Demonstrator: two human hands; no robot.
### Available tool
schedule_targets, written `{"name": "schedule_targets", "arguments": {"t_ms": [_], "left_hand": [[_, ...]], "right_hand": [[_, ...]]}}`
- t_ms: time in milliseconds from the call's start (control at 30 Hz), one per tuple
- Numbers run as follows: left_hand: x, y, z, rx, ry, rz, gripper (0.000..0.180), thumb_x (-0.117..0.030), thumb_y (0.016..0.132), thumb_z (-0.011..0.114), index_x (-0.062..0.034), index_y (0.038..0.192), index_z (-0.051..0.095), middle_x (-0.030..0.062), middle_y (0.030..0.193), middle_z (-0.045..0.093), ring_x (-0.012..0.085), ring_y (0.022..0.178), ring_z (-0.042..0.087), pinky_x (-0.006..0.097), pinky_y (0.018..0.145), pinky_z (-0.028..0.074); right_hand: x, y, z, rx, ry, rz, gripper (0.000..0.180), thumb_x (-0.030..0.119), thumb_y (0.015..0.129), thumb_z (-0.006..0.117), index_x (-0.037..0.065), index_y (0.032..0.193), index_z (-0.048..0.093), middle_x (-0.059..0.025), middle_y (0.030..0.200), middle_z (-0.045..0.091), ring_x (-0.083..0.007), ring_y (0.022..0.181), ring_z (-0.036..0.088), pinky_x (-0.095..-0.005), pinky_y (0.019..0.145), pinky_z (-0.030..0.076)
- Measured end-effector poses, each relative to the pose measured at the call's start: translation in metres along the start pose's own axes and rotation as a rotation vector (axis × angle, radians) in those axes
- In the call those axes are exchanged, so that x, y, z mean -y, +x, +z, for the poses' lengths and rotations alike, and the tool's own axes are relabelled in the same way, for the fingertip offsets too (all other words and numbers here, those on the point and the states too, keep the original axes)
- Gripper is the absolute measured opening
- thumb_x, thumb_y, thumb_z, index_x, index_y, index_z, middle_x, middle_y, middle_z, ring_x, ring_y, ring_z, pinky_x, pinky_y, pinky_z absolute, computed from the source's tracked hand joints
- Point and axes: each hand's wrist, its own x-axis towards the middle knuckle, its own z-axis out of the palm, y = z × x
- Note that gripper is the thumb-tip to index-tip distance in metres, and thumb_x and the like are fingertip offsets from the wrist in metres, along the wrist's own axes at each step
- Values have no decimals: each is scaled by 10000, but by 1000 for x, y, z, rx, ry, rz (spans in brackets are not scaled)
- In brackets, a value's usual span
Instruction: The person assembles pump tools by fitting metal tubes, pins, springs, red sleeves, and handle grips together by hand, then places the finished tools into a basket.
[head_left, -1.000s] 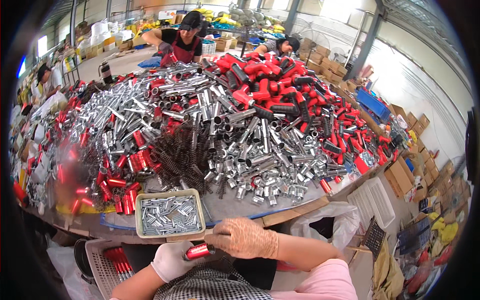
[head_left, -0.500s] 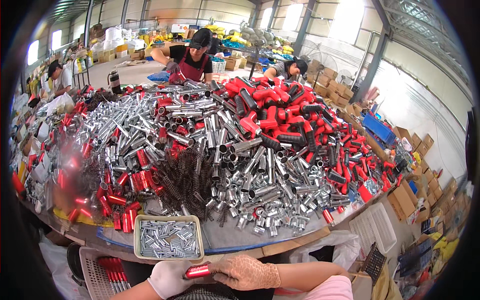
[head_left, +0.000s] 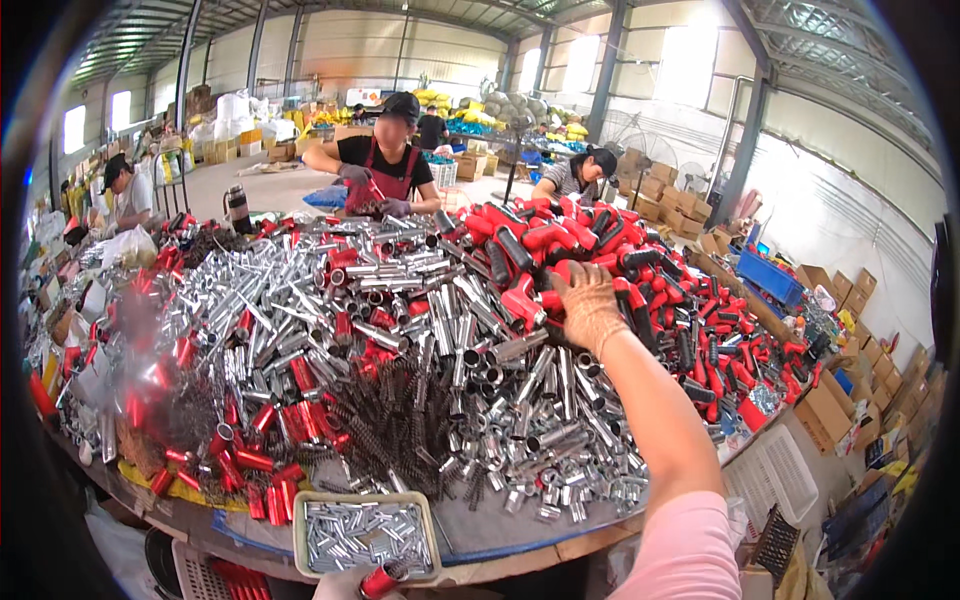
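Note:
At the lower edge, my left hand (head_left: 343, 583) in a pale glove is closed around a short red metal tube (head_left: 384, 579), its dark open end facing up. My right arm stretches far over the table, and the patterned-gloved right hand (head_left: 590, 305) grips into a heap of red-and-black pistol-shaped handles (head_left: 548, 237). The fingers curl over one red handle (head_left: 566, 270), partly hidden beneath them. Silver metal tubes (head_left: 520, 346) lie just below that hand. Next to my left hand, a cream tray (head_left: 437, 545) holds many small silver pins.
Dark coil springs (head_left: 398, 410) and loose red tubes (head_left: 252, 461) cover the table's near left and middle. Small silver collars (head_left: 585, 487) lie near its front edge. A white plastic crate (head_left: 772, 475) stands at right. Co-workers (head_left: 388, 160) work across the table.
My right hand has left the red tube and reached forward to the handle heap. My left hand keeps the tube, now lower in view and tilted upward. The view has shifted.

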Motion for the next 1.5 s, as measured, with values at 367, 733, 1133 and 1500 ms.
{"name": "schedule_targets", "arguments": {"t_ms": [367, 733, 1133, 1500], "left_hand": [[3, -7, -5, 52, -12, -72, 281, -216, 757, 787, -15, 878, 631, 115, 650, 556, 260, 583, 523, 361, 573, 452], [25, -4, -15, 90, 370, 187, 408, -438, 768, 741, -59, 890, 654, 139, 731, 640, 353, 645, 642, 435, 584, 515], [-7, -43, -19, 664, 130, 49, 384, -365, 718, 817, -60, 858, 631, 142, 747, 641, 309, 702, 648, 421, 645, 499], [-10, -42, -10, 1026, -79, -191, 292, -273, 751, 783, -21, 792, 643, 127, 681, 634, 232, 651, 619, 369, 616, 480]], "right_hand": [[-18, 20, -27, -79, 146, 299, 490, 371, 824, 681, 43, 1183, 616, -181, 1269, 545, -296, 1218, 496, -457, 1092, 309], [103, -233, -150, 1033, 1748, 14, 546, 156, 666, 728, 47, 1195, 652, -126, 934, 696, -178, 810, 679, -312, 774, 544], [165, -278, -167, -278, 964, -1137, 304, 223, 705, 705, 101, 983, 701, -65, 850, 632, -213, 754, 631, -364, 742, 531], [165, -279, -177, -421, 930, -1335, 332, 252, 706, 661, 102, 1000, 705, -85, 858, 614, -221, 738, 603, -382, 741, 523]]}}
